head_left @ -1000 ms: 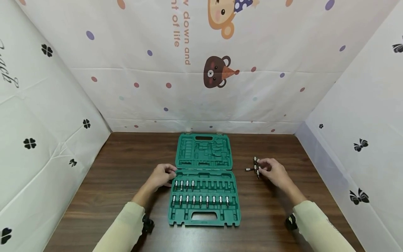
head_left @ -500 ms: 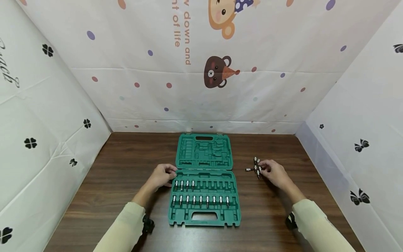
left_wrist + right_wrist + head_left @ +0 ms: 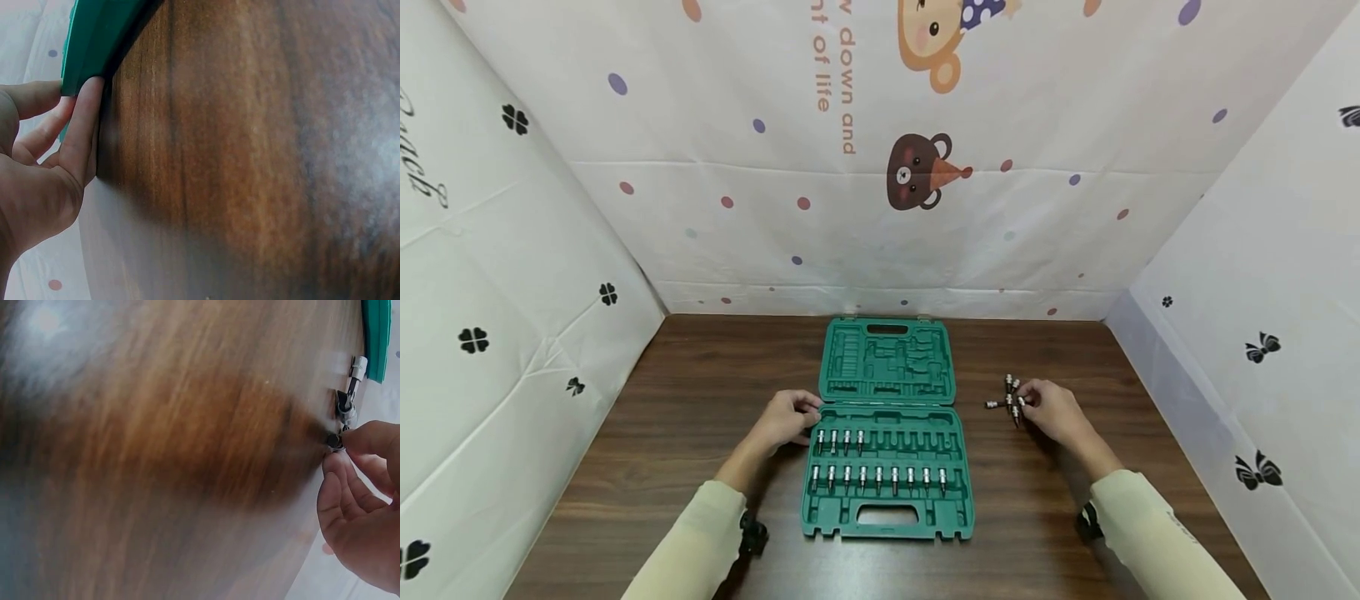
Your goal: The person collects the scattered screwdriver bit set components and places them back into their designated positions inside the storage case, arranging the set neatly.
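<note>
A green plastic tool case [image 3: 940, 510] lies unfolded on the table. Its near half holds two rows of metal bit sockets [image 3: 878, 478], the upper row filled only on its left side. My left hand [image 3: 782, 419] pinches the left edge of the case near the hinge, thumb above and fingertips against its side [image 3: 94, 50]. To the right of the case lies a small loose pile of bit sockets [image 3: 1008, 400]. At that pile, my right hand [image 3: 1054, 412] pinches one bit socket [image 3: 334, 441] between thumb and fingertips; the fingers partly hide it.
The case's lid half [image 3: 887, 390] lies flat toward the back, with moulded recesses. Brown wood table [image 3: 722, 350] surrounds the case. Printed white sheets [image 3: 850, 242] rise behind the table and along both sides.
My right hand has shifted slightly to the left at the pile, and the bit socket in its fingertips is turned a little. My left hand and the case stay still.
</note>
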A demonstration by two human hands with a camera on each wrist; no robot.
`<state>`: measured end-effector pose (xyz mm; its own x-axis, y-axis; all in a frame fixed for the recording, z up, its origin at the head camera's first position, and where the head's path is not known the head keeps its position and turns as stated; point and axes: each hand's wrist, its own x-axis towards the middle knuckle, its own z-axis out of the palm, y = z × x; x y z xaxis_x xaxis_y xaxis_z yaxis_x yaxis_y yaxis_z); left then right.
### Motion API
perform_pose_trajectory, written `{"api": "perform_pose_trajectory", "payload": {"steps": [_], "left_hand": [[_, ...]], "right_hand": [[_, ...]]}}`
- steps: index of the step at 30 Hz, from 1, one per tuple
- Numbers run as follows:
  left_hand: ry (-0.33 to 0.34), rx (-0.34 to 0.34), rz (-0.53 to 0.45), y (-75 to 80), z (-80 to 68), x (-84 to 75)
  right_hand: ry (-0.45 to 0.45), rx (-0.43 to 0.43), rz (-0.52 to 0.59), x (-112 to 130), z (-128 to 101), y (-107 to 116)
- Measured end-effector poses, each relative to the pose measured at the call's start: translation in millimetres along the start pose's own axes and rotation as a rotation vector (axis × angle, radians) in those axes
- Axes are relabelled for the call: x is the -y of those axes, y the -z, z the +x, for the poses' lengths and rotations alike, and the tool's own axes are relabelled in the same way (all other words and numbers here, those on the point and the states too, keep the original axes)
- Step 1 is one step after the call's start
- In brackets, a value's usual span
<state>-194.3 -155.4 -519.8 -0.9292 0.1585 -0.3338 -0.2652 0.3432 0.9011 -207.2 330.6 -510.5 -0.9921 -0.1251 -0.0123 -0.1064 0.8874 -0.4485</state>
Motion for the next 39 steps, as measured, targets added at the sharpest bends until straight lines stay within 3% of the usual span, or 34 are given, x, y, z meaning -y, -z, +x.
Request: {"api": "perform_pose_trajectory", "payload": {"steps": [10,17,27,32,39], "left_hand": [[0.001,-0.001,-0.005,-0.5,0.6,1.8],[-0.009,-0.012,0.011,-0.7,1.2,1.4],[-0.007,-0.021,0.014,-3.6,-1.6,4.1],[-0.009,-0.016,0.008,-3.2,-3.3,3.4],[-0.01,-0.013,0.005,-1.8,-4.0,-0.1]], "right_hand": [[-0.015,-0.019,-0.004,0.8,2.5,-4.8],[-0.086,0.006,0.083,-3.4,-0.6,-3.3],[-0.109,0.033,0.157,-4.0,-8.5,1.1],[-0.114,0.041,0.226,-3.9,-9.5,4.3],[-0.121,0.072,0.41,1.6,-8.2,8.2]]}}
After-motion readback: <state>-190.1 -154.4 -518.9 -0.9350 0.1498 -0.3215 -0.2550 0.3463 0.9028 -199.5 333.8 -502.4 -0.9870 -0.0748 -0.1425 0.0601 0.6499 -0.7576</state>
